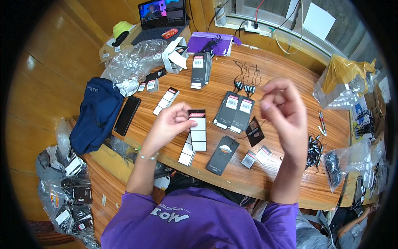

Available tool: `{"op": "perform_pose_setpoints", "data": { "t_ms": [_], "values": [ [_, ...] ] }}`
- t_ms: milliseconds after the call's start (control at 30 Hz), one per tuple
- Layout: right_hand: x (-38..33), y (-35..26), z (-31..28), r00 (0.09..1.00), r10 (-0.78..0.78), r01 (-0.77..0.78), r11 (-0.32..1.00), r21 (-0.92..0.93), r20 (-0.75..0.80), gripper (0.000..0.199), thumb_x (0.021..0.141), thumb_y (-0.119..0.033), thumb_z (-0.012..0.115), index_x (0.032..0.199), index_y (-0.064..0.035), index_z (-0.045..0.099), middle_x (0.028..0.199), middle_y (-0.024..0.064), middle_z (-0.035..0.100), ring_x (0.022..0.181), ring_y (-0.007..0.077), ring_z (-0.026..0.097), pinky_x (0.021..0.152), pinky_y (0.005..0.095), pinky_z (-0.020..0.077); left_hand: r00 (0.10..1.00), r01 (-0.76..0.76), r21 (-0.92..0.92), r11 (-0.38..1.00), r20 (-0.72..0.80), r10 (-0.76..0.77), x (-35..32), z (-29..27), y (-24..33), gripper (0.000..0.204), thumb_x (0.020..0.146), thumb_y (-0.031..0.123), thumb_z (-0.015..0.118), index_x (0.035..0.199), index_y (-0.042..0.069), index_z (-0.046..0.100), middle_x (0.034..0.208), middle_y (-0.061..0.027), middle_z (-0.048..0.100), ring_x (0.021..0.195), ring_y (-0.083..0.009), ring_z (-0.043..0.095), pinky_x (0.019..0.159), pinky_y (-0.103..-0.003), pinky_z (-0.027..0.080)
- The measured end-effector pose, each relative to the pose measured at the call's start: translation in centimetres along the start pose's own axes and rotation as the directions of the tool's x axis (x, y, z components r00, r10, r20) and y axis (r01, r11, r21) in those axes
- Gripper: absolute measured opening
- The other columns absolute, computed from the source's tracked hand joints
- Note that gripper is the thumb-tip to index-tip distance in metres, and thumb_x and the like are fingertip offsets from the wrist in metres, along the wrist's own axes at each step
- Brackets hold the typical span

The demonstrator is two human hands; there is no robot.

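Note:
My left hand [176, 118] pinches a tall white card strip [198, 132] with a black and red top, upright above the table. Behind its lower end lies another white strip [186, 152]. My right hand [284, 110] is raised, thumb and forefinger drawn together; what they hold, if anything, is too small to make out. Below it is a small black card [254, 132] with a thin dark line beside it. A dark grey hang tag [223, 154] with an oval emblem lies between my hands, and two barcode tags [256, 156] lie to its right.
Stacked grey tags with cords [234, 110] lie ahead, another stack [200, 68] behind. A black phone [127, 116] and blue pouch [94, 112] are left. Black cords [315, 151], a pen [321, 120] and bagged white boxes [340, 89] are right. A laptop [162, 18] stands at the back.

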State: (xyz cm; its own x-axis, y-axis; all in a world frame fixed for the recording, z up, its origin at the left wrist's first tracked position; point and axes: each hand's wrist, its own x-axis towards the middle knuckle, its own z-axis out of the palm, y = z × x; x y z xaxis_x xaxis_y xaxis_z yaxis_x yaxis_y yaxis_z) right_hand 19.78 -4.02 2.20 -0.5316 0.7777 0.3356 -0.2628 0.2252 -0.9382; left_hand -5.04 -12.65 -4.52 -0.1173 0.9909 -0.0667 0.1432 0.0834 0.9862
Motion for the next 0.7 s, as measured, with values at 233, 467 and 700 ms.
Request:
{"op": "perform_pose_setpoints", "data": {
  "t_ms": [233, 467, 700],
  "values": [
    [0.7, 1.8, 1.7, 0.988, -0.132, 0.087, 0.903, -0.42, -0.079, 0.016, 0.08, 0.005, 0.053, 0.094, -0.0001, 0.046, 0.079, 0.0129, 0.057, 0.074, 0.022, 0.06, 0.064, 0.0302, 0.046, 0.898, -0.393, 0.232, 0.89, -0.112, 0.425, 2.8, 6.4, 4.2, 0.023, 0.077, -0.002, 0.063, 0.1, -0.003, 0.059, 0.087, -0.0095, 0.066, 0.077, -0.0114, 0.063, 0.069, -0.022, 0.05],
    [0.9, 2.0, 1.5, 0.953, -0.275, 0.14, 0.773, -0.619, -0.129, 0.019, 0.078, 0.006, 0.052, 0.095, -0.0005, 0.046, 0.083, 0.0191, 0.059, 0.078, 0.0334, 0.061, 0.067, 0.0367, 0.0481, 0.801, -0.514, 0.337, 0.789, -0.142, 0.582, 3.8, 8.4, 4.8, 0.019, 0.079, 0.003, 0.062, 0.097, -0.001, 0.06, 0.087, -0.0121, 0.065, 0.077, -0.0198, 0.064, 0.065, -0.028, 0.051],
    [0.8, 1.8, 1.4, 0.947, -0.282, 0.127, 0.772, -0.623, -0.156, 0.022, 0.077, 0.008, 0.053, 0.097, -0.0004, 0.046, 0.079, 0.0179, 0.06, 0.073, 0.0282, 0.063, 0.06, 0.0336, 0.0491, 0.763, -0.544, 0.437, 0.716, -0.097, 0.639, 3.5, 8.4, 5.8, 0.014, 0.077, 0.005, 0.064, 0.09, 0.001, 0.062, 0.081, -0.0115, 0.064, 0.07, -0.0238, 0.063, 0.06, -0.031, 0.049]
  ]
}}
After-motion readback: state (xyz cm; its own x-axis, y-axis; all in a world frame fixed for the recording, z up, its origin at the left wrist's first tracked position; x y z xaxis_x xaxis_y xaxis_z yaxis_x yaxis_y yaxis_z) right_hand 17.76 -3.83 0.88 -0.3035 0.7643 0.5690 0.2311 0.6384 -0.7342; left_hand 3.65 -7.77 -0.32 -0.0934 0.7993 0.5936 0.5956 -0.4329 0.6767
